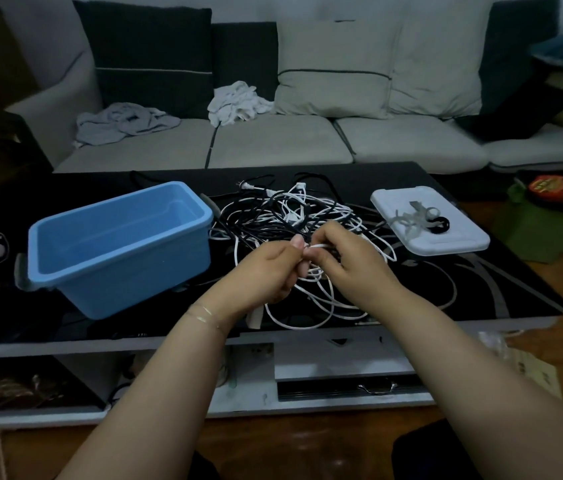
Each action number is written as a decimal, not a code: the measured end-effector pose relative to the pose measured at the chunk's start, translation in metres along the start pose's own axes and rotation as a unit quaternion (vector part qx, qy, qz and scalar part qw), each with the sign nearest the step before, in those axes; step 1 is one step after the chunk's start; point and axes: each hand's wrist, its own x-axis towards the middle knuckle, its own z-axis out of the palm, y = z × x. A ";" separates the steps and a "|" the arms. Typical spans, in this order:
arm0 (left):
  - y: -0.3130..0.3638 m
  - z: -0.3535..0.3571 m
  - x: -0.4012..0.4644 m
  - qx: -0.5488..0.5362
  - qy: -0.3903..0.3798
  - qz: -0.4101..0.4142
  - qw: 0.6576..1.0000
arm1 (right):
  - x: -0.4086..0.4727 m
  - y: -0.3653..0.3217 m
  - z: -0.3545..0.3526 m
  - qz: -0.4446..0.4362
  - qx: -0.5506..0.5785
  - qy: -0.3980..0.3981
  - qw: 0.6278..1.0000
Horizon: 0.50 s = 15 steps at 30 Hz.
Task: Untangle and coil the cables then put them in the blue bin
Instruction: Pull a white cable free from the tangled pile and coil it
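Note:
A tangle of black and white cables (283,213) lies in the middle of the black coffee table (481,292). Loops of a white cable (311,303) trail from my hands down toward the table's front edge. My left hand (269,271) and my right hand (346,258) meet above those loops, both pinching the white cable between curled fingers. The blue bin (117,244) stands on the table to the left of my hands, with nothing visible inside it.
A white lid (429,220) lies at the table's right with grey cable ties and a small black coil on it. Behind the table stands a grey sofa (273,143) with cushions and crumpled cloths. Clutter sits on the floor at right.

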 end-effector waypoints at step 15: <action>-0.003 0.000 0.016 -0.230 0.103 0.025 0.967 | 0.010 0.018 0.007 0.048 0.067 0.074 0.994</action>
